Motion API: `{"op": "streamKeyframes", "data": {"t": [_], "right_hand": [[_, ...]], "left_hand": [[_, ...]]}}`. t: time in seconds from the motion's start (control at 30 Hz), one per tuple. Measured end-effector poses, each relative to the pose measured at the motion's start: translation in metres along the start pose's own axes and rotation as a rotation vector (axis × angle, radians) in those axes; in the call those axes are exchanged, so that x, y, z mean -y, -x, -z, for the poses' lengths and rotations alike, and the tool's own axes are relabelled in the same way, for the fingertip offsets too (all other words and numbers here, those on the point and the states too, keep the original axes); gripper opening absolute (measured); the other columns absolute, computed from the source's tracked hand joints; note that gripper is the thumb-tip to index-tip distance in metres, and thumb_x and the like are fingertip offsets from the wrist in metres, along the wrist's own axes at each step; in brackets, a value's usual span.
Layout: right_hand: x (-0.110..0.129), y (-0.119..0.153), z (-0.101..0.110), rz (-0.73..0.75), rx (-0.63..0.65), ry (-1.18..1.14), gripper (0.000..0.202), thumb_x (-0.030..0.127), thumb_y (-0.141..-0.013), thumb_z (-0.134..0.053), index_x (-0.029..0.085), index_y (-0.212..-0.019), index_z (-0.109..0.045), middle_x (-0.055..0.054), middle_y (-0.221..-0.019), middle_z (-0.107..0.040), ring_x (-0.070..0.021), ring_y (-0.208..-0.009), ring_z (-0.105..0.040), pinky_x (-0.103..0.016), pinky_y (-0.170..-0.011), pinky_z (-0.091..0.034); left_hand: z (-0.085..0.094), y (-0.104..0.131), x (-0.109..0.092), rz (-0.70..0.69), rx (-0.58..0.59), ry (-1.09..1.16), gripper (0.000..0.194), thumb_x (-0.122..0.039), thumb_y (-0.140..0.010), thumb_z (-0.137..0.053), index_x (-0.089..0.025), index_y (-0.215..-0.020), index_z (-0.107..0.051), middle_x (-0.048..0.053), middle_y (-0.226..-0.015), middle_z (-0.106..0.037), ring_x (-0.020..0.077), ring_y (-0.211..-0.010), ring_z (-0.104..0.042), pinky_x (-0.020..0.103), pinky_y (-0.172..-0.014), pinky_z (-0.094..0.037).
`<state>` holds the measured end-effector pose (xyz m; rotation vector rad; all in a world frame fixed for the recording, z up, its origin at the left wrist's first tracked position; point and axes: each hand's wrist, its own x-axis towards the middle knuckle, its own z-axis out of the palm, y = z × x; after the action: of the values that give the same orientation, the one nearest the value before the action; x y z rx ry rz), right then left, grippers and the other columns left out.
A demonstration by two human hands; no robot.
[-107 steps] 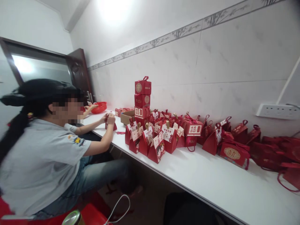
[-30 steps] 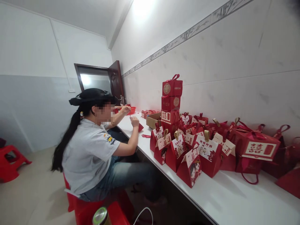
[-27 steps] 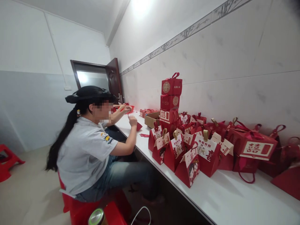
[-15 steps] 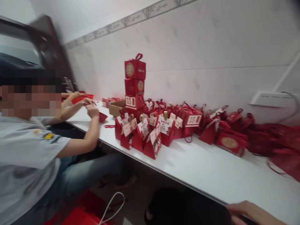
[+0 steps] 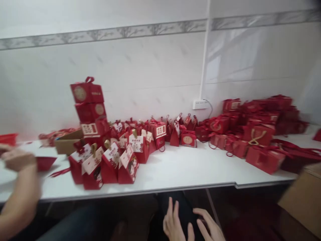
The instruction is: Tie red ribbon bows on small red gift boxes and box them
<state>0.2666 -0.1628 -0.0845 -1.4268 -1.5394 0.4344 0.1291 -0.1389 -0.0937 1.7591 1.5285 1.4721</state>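
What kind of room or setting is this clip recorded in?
Probably a plain room used as a small gift-box assembly workspace: a long white table along a tiled wall is crowded with red gift boxes, with a cardboard carton beside it.

Red triangular gift boxes (image 5: 105,165) w/ white tags stand upright, clustered at counter's (image 5: 190,170) front edge.

View swung right along the white counter (image 5: 190,167): co-worker now cut to a forearm and hand (image 5: 17,160) at left edge. Heaped red ribbon-handled gift boxes (image 5: 260,127) at right newly in view. Both hands, left (image 5: 173,226) and right (image 5: 208,227), now below counter edge, fingers spread, holding nothing.
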Motion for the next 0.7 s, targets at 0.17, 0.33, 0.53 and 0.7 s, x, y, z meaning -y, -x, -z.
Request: {"op": "streamKeyframes", "data": {"t": [0.17,0.33,0.53,0.7], "right_hand": [[0.014,0.003,0.000,-0.397,0.227,-0.118,0.057,0.050,-0.087,-0.038,0.013,-0.130,-0.049,-0.013,-0.136,-0.050,-0.0244,-0.128,-0.045,-0.036,-0.109,-0.034],[0.036,0.004,0.001,-0.310,0.315,0.031,0.063,0.038,-0.083,-0.046,0.012,-0.140,-0.037,-0.014,-0.141,-0.043,-0.0242,-0.130,-0.041,-0.035,-0.109,-0.032],[0.009,0.009,-0.009,-0.324,0.396,0.201,0.066,0.032,-0.080,-0.047,0.012,-0.142,-0.034,-0.014,-0.141,-0.043,-0.0261,-0.130,-0.041,-0.033,-0.107,-0.035],[-0.032,0.016,-0.022,-0.448,0.466,0.288,0.062,0.024,-0.078,-0.052,0.010,-0.138,-0.042,-0.015,-0.138,-0.047,-0.0282,-0.128,-0.044,-0.035,-0.106,-0.037]], "left_hand": [[-0.004,-0.026,-0.010,0.027,0.022,-0.070,0.049,-0.038,-0.090,-0.036,-0.017,-0.133,-0.038,0.016,-0.148,-0.030,0.0297,-0.138,-0.026,0.053,-0.109,-0.029],[0.001,-0.011,0.000,0.076,0.015,-0.037,0.062,-0.040,-0.082,-0.045,-0.026,-0.140,-0.031,0.009,-0.149,-0.031,0.0300,-0.140,-0.021,0.050,-0.112,-0.026],[-0.010,-0.020,0.009,0.143,0.025,-0.099,0.076,-0.039,-0.063,-0.056,-0.058,-0.131,-0.030,-0.018,-0.142,-0.039,0.0307,-0.136,-0.024,0.049,-0.097,-0.042],[-0.014,-0.015,0.000,0.208,0.213,-0.158,0.077,-0.037,-0.051,-0.061,-0.067,-0.118,-0.039,-0.023,-0.131,-0.049,0.0339,-0.130,-0.035,0.053,-0.077,-0.049]]}}
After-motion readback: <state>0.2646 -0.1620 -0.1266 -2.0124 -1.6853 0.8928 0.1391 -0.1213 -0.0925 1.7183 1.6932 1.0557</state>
